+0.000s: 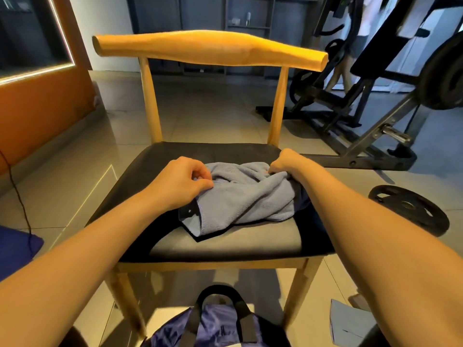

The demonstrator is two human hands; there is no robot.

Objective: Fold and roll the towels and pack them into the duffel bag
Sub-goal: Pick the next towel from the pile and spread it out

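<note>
The chair [210, 47] serves as a worktable, and the bag [215, 326] sits on the floor at its front, probably to be within easy reach for packing. The towel [240, 196] lies crumpled on the seat, not yet folded. Both arms reach forward. The left hand [180, 184] pinches the towel's left edge with curled fingers, and the right hand [288, 162] grips its far right edge, likely to spread it.

Wooden chair [210, 48] — weight plate [408, 209] nearby

View: one wide-angle camera, worn on the person's head.
Facing: forward and down, over the chair [210, 49] toward the floor [208, 116] beyond.
Nearness: close above the seat; chair fills mid-frame, bag [220, 325] at the bottom edge.
</note>
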